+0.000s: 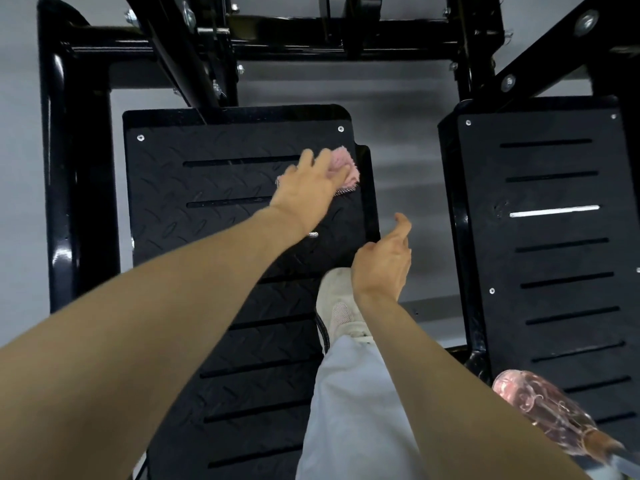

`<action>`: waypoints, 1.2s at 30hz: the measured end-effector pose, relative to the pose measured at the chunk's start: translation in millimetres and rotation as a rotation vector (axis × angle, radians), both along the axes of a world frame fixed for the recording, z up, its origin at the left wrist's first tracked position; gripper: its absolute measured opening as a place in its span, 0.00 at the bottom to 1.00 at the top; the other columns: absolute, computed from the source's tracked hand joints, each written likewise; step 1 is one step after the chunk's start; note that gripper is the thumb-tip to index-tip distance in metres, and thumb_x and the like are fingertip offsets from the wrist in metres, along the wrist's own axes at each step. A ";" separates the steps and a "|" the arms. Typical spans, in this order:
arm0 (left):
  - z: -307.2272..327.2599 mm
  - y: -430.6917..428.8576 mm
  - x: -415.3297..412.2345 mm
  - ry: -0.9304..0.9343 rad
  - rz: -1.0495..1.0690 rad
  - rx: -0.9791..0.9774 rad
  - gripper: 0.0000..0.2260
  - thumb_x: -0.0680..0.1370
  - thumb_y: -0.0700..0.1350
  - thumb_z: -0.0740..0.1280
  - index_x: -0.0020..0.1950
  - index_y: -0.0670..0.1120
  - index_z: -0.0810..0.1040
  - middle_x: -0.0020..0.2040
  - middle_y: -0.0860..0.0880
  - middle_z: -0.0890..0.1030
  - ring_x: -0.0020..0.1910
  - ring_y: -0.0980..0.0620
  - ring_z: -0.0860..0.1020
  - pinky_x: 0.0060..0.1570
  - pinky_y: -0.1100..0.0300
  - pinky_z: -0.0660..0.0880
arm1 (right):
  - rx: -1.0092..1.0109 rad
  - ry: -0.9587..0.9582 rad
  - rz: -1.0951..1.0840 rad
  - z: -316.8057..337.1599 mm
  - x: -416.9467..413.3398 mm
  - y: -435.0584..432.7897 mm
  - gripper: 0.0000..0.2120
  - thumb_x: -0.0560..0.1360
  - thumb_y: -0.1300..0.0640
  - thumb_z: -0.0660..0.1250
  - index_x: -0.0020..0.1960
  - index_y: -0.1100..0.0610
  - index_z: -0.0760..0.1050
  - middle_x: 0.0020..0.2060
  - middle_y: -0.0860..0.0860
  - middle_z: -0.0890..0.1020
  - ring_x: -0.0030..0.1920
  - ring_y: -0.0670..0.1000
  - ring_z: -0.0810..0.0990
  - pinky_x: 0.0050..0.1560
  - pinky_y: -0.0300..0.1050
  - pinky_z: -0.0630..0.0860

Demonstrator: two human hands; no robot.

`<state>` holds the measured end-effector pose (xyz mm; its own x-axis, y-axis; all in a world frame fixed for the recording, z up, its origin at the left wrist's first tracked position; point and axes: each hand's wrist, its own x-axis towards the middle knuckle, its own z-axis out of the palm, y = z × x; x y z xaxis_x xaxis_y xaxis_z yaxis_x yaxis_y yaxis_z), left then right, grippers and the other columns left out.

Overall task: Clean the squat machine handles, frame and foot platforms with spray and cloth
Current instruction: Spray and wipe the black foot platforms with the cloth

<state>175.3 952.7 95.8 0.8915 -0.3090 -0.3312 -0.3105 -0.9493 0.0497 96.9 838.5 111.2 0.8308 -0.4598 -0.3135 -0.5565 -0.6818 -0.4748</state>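
Two black foot platforms sit side by side inside a black tube frame (57, 168), whose upright post is at far left and whose crossbar runs along the top.

Left foot platform (194, 188): diamond-tread plate with horizontal slots and a screw in each far corner.

Left hand (308, 188): the arm reaches in from the lower left. Grip is spread, with the fingers laid out straight and the palm down, pressing on the cloth (343, 168). The cloth is pink and fluffy, bunched under the fingers at the far right part of the left platform, just short of its right edge.

White shoe (341, 306): stands on the near right part of the same platform, toe pointing away, with a pale trouser leg (353, 410) above it.

Right hand (381, 265): held in the air over the gap between the platforms, just past the shoe's toe. Grip is loose, fingers lightly curled — it holds nothing.

Grey floor (408, 174) shows between the platforms.

Right foot platform (554, 271): slotted plate, one slot bright where light comes through.

Bottle (543, 407): clear, pinkish and blurred, at the near edge of the right platform. Cannot tell whether it rests on the plate.
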 end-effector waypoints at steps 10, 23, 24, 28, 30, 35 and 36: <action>2.7 90.9 -64.9 0.075 0.133 -0.015 0.35 0.75 0.32 0.61 0.77 0.54 0.54 0.67 0.42 0.60 0.63 0.41 0.62 0.55 0.50 0.71 | -0.140 -0.111 0.273 12.5 -11.3 37.0 0.29 0.74 0.69 0.60 0.73 0.59 0.59 0.73 0.58 0.62 0.73 0.54 0.62 0.76 0.53 0.43; 5.8 166.6 -199.8 0.099 0.390 0.028 0.35 0.74 0.32 0.63 0.76 0.53 0.56 0.68 0.42 0.59 0.63 0.40 0.63 0.56 0.48 0.74 | -0.119 0.400 0.803 23.8 -123.2 73.7 0.35 0.80 0.56 0.58 0.78 0.58 0.40 0.76 0.57 0.37 0.77 0.55 0.42 0.76 0.50 0.51; 7.2 167.0 -205.3 0.099 0.521 0.020 0.34 0.74 0.32 0.63 0.77 0.52 0.56 0.68 0.42 0.59 0.63 0.39 0.63 0.54 0.47 0.74 | -0.132 0.428 0.824 23.0 -135.4 68.2 0.36 0.80 0.55 0.59 0.78 0.57 0.40 0.76 0.57 0.37 0.77 0.56 0.41 0.76 0.51 0.50; 11.0 139.5 -233.2 0.167 0.324 -0.012 0.33 0.75 0.34 0.61 0.77 0.50 0.52 0.70 0.42 0.57 0.63 0.41 0.62 0.54 0.49 0.73 | -0.295 0.477 0.894 17.4 -167.3 41.2 0.37 0.80 0.50 0.59 0.78 0.58 0.39 0.75 0.60 0.35 0.77 0.58 0.41 0.76 0.53 0.49; 12.3 137.3 -238.8 0.182 0.083 0.019 0.36 0.75 0.32 0.60 0.78 0.50 0.48 0.70 0.43 0.56 0.64 0.42 0.62 0.58 0.51 0.72 | -0.325 0.516 0.856 16.0 -168.0 29.9 0.37 0.80 0.48 0.58 0.78 0.58 0.39 0.75 0.60 0.35 0.77 0.58 0.40 0.76 0.54 0.50; 9.5 160.5 -221.8 0.113 0.317 0.147 0.34 0.75 0.34 0.62 0.77 0.48 0.52 0.68 0.41 0.59 0.63 0.42 0.64 0.53 0.52 0.73 | -0.265 0.418 0.696 12.8 -149.9 28.8 0.36 0.80 0.47 0.58 0.78 0.58 0.42 0.76 0.61 0.38 0.77 0.58 0.42 0.76 0.54 0.51; 8.8 156.5 -220.0 0.124 0.380 0.137 0.32 0.75 0.33 0.63 0.76 0.47 0.53 0.68 0.41 0.59 0.63 0.42 0.64 0.52 0.51 0.73 | -0.258 0.397 0.686 11.1 -147.3 30.7 0.36 0.80 0.47 0.58 0.78 0.58 0.42 0.76 0.61 0.38 0.77 0.58 0.42 0.76 0.54 0.50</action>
<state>-44.7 1109.2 104.6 0.8842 0.0884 -0.4587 0.0631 -0.9955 -0.0702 -50.4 869.3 122.3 0.8025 0.0106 -0.5966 -0.0711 -0.9910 -0.1132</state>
